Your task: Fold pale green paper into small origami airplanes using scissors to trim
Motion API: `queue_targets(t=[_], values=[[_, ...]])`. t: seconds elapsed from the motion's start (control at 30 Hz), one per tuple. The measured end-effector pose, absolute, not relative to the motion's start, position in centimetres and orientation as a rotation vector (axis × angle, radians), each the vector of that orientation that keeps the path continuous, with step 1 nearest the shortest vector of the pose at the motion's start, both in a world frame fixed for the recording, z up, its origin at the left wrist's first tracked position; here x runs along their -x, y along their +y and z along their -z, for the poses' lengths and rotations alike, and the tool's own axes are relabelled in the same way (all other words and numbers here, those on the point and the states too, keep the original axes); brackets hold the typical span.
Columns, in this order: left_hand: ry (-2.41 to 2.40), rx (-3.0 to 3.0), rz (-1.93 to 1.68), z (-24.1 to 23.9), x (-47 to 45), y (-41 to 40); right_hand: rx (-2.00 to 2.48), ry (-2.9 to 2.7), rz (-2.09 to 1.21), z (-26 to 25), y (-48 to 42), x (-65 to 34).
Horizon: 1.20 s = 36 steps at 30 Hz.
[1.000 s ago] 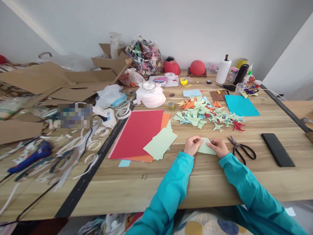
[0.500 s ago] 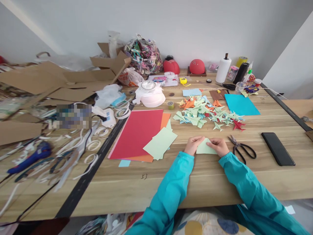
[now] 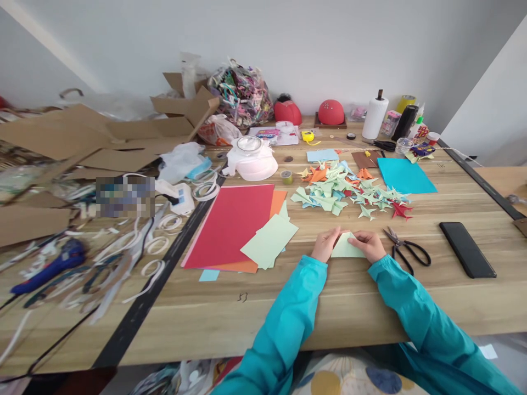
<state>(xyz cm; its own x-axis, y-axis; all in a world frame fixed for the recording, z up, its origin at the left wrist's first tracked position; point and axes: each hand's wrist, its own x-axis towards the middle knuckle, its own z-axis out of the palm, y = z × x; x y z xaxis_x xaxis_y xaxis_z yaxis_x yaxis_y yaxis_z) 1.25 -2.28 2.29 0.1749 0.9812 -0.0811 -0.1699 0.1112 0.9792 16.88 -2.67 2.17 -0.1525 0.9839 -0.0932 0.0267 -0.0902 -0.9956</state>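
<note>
Between both hands is a small piece of light green paper (image 3: 346, 248), its upper left corner folded to a slant. My left hand (image 3: 326, 244) pinches its left edge near the top. Thumb and fingers of my right hand (image 3: 369, 245) close on its upper right side. Just beyond the hands lies a pile of folded paper stars and planes (image 3: 335, 189), mostly pale green with some orange, red and blue. Scissors (image 3: 405, 247) with black handles lie right of my right hand, blades partly apart. Pale green sheets (image 3: 269, 241) rest on red paper (image 3: 234, 219) to the left.
A black phone (image 3: 467, 249) lies at the right. Behind the pile are a turquoise sheet (image 3: 407, 175) and a thread spool (image 3: 286, 176). A black strip (image 3: 152, 285) crosses the table; beyond it are a blue glue gun (image 3: 53, 266), white cords and cardboard (image 3: 57, 129).
Both hands keep nearly the same place, with the fingers shifting slightly on the green paper. The paper's upper left edge now looks more slanted. Nothing else has moved.
</note>
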Motion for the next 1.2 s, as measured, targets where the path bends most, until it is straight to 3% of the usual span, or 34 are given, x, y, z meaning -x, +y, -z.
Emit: queue_targets(t=[0.17,0.57,0.93,1.2], values=[[0.984,-0.996,-1.042,-2.08,-1.29,-2.17,1.202,-1.325,-1.367,-2.29,-2.72,-16.80],[1.055,-1.399,-1.040,-2.29,-1.58,-2.65,1.208,-1.374,-1.289,-1.76,-2.45,-17.08],[1.005,-1.009,-0.992,-2.28,-1.78,-2.55,1.236,-1.432,-1.181,-1.92,-2.40,-17.36],[0.963,-1.137,-0.968,-1.41,-1.77,-2.39,1.261,-1.453,-1.160,-1.84,-2.40,-17.28]])
